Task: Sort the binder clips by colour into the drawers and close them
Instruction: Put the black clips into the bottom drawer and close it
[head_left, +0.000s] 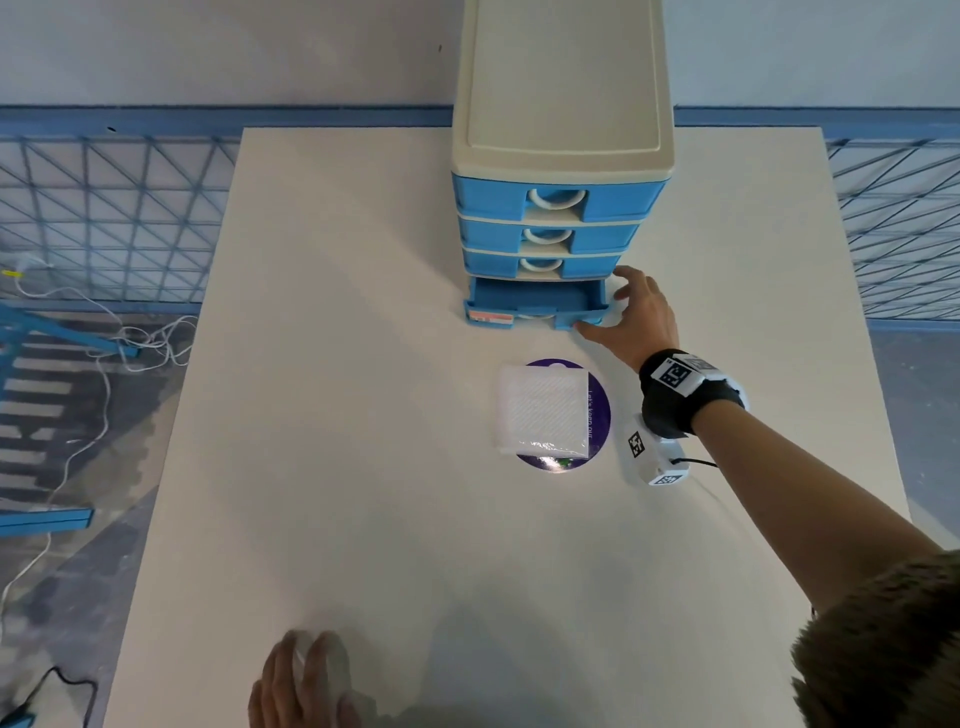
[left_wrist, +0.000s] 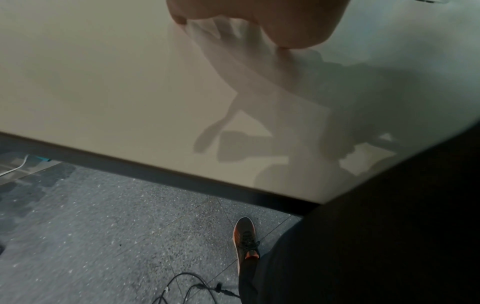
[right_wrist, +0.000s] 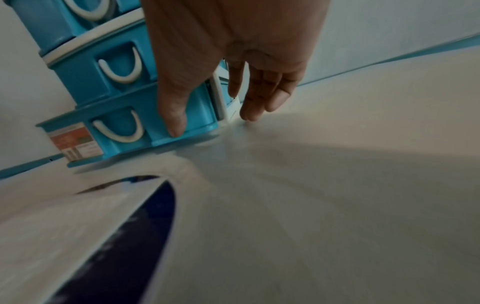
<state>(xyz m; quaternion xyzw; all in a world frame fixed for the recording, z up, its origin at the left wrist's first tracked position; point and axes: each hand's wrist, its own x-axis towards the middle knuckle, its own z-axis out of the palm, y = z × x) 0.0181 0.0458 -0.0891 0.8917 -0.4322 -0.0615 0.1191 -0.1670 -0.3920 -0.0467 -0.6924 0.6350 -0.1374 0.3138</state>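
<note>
On a pale desk (head_left: 363, 415), our spread right hand (head_left: 641, 312) touches the light, stiff blue plastic bottom drawer (head_left: 535, 306), part open; we'd push its front.

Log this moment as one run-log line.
right hand: open, thumb on front of bottom drawer | bottom drawer: ajar | upper drawers: closed | left hand: near table edge

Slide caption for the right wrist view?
Right hand at the pulled-out bottom drawer, thumb on its front.
</note>
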